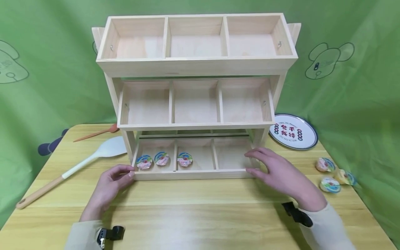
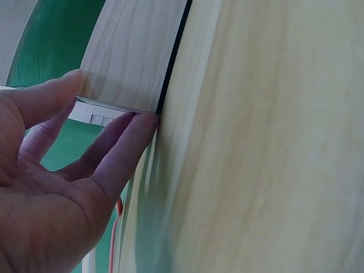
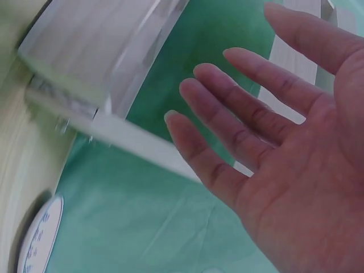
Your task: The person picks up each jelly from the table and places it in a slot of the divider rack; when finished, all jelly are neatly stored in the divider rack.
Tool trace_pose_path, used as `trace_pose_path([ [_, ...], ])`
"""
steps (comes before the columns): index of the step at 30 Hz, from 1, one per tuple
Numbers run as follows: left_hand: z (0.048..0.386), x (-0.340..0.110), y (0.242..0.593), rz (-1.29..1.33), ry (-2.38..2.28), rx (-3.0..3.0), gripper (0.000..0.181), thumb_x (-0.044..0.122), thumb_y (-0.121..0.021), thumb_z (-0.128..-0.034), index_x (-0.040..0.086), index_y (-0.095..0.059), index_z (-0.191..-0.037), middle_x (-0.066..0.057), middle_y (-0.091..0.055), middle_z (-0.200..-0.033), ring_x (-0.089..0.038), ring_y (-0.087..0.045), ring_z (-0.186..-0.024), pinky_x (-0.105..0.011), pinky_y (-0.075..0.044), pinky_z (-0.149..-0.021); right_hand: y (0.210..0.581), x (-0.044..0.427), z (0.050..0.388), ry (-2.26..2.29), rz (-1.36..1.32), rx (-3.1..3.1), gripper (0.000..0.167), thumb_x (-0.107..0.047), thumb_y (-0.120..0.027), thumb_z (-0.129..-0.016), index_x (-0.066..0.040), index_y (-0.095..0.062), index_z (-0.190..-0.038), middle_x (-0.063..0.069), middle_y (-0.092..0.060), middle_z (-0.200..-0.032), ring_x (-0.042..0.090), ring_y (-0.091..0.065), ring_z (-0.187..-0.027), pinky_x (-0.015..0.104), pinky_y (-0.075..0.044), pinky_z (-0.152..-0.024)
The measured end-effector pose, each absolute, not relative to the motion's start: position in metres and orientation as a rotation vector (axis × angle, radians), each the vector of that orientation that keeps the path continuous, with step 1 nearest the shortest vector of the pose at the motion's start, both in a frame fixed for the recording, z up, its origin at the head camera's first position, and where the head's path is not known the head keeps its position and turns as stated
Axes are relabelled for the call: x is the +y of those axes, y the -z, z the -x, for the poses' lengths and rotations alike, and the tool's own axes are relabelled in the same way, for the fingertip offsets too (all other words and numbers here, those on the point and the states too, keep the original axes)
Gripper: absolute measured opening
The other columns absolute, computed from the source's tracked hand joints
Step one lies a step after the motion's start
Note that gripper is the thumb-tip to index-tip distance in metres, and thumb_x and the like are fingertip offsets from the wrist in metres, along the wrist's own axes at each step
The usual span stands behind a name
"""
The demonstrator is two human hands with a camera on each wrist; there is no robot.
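Note:
A three-tier wooden rack (image 1: 197, 66) stands on the table. At the left front corner of its bottom tray (image 1: 193, 175), my left hand (image 1: 109, 185) touches the wood with thumb and fingertips, as the left wrist view also shows. My right hand (image 1: 278, 170) is at the tray's right end, fingers spread and nearly straight, holding nothing; in the right wrist view the palm (image 3: 301, 176) faces the camera. Small foil-lidded cups lie in the tray: one cup (image 1: 144, 162) and another cup (image 1: 161, 158) in the left compartment, a third cup (image 1: 185, 159) in the middle one.
On the right lie three more foil-lidded cups (image 1: 330, 184), with a blue-rimmed plate (image 1: 293, 132) behind them. A white spatula (image 1: 110, 147) with a wooden handle and a reddish spoon (image 1: 112, 128) lie left of the rack. Green cloth (image 1: 343, 93) hangs behind.

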State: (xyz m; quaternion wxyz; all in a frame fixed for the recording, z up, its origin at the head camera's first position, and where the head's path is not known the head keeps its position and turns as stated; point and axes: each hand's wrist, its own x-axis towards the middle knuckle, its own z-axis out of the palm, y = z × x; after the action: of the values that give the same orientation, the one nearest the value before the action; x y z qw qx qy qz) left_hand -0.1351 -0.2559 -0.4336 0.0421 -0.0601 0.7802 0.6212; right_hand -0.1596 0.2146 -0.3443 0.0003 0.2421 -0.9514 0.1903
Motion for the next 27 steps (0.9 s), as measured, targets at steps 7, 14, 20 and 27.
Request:
trace_pose_path([
  [7, 0.134, -0.256, 0.435, 0.173, -1.937, 2.358, 0.037, 0.012, -0.067, -0.0935, -0.008, -0.057, -0.123, -0.024, -0.055, -0.127, -0.015, -0.062, -0.1, -0.024, -0.054, -0.089, 0.344, 0.242, 0.15, -0.612, -0.694, -2.987, 0.045, -0.024, -0.07, -0.092, -0.002, -0.058, -0.13, 0.019, -0.055, -0.13, 0.042, -0.051, -0.118, 0.064, -0.04, -0.1],
  [14, 0.134, -0.255, 0.433, 0.177, -1.935, 2.355, 0.036, 0.011, -0.067, -0.0938, -0.006, -0.058, -0.124, -0.023, -0.054, -0.13, -0.015, -0.061, -0.101, -0.022, -0.053, -0.089, 0.348, 0.271, 0.142, -0.617, -0.607, -3.009, 0.05, -0.029, -0.07, -0.093, 0.0, -0.056, -0.131, 0.024, -0.054, -0.13, 0.047, -0.049, -0.118, 0.066, -0.04, -0.096],
  [20, 0.134, -0.255, 0.433, 0.179, -1.918, 2.371, 0.037, 0.014, -0.068, -0.0936, -0.007, -0.058, -0.123, -0.023, -0.055, -0.128, -0.016, -0.061, -0.101, -0.023, -0.053, -0.089, 0.353, 0.295, 0.137, -0.649, -0.506, -3.023, 0.053, -0.024, -0.072, -0.091, 0.003, -0.053, -0.133, 0.028, -0.052, -0.131, 0.05, -0.047, -0.117, 0.069, -0.04, -0.092],
  [27, 0.133, -0.255, 0.434, 0.19, -1.902, 2.379, 0.038, 0.016, -0.068, -0.0933, -0.006, -0.058, -0.123, -0.022, -0.056, -0.127, -0.017, -0.061, -0.102, -0.023, -0.053, -0.089, 0.365, 0.333, 0.129, -0.678, -0.387, -3.01, 0.059, -0.027, -0.071, -0.092, 0.006, -0.048, -0.136, 0.034, -0.045, -0.134, 0.057, -0.04, -0.117, 0.074, -0.036, -0.087],
])
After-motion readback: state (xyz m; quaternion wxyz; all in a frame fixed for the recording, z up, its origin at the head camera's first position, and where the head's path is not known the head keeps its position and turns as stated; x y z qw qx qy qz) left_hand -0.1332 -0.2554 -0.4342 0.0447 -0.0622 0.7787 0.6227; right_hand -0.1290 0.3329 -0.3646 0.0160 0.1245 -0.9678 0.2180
